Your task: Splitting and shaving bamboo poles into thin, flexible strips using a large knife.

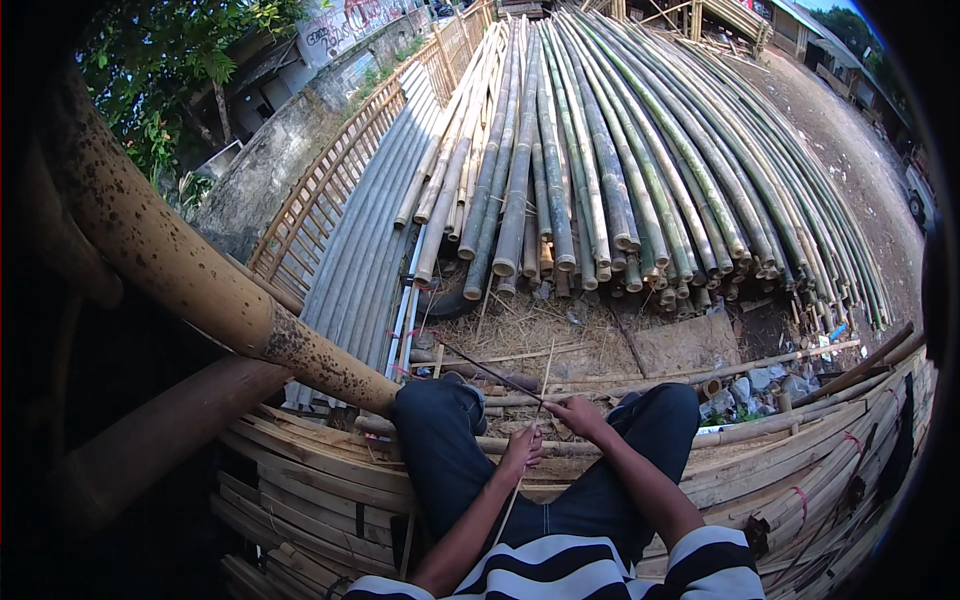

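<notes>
I sit with bent knees, both hands close together between them. My left hand [522, 452] is closed around a thin, pale bamboo strip [512, 505], which runs from near my lap up past my knuckles. Just above and to the right, my right hand [577, 415] is closed on the near end of a long, dark, slender tool [498, 378]. It slants away to the far left and crosses the strip right at my right fingertips. Whether it is a knife or a plain rod cannot be made out.
Ahead lies a big stack of long bamboo poles [560, 200]. Grey corrugated sheets [375, 220] and a bamboo fence [340, 165] stand left. A thick spotted bamboo post [200, 270] slants in close at my left. Split bamboo slats [320, 480] are piled below me.
</notes>
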The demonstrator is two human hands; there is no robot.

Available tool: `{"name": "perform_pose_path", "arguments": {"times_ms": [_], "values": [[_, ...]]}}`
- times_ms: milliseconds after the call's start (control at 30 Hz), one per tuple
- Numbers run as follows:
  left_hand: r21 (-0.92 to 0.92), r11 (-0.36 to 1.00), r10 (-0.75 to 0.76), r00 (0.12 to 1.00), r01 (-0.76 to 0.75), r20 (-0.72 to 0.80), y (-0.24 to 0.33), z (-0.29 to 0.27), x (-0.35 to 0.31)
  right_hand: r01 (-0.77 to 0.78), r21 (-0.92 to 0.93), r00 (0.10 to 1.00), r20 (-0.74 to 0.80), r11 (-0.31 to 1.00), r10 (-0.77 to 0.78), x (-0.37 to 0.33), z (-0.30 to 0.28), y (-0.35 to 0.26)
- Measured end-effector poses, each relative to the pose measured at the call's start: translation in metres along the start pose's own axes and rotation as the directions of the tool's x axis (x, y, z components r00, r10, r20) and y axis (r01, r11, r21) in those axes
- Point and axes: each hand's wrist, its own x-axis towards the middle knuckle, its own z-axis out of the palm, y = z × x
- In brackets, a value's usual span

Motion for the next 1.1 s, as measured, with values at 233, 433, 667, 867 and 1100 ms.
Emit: {"name": "perform_pose_path", "arguments": {"times_ms": [233, 433, 667, 867, 1100], "values": [[-0.004, 0.999, -0.051, 0.986, 0.052, 0.160, -0.004, 0.005, -0.001, -0.267, 0.271, 0.880, -0.322, 0.925, 0.349, 0.028, -0.017, 0.054], [-0.050, 0.999, -0.016, 0.995, 0.021, 0.103, 0.007, 0.003, -0.001, -0.027, 0.094, 0.989, -0.139, 0.995, 0.040, -0.003, 0.000, 0.016], [0.019, 0.999, 0.029, 0.998, -0.030, 0.062, -0.003, 0.006, -0.008, -0.027, -0.189, 0.921, -0.387, 0.982, -0.049, 0.008, -0.013, 0.030], [-0.023, 0.999, -0.020, 0.992, 0.023, 0.127, 0.009, 0.007, 0.002, -0.142, 0.141, 0.949, -0.262, 0.980, 0.175, 0.009, -0.021, 0.031], [0.169, 0.984, 0.062, 0.998, -0.056, -0.030, -0.005, 0.008, -0.008, 0.202, -0.353, 0.946, -0.173, 0.913, -0.276, -0.002, 0.002, 0.028]]}}
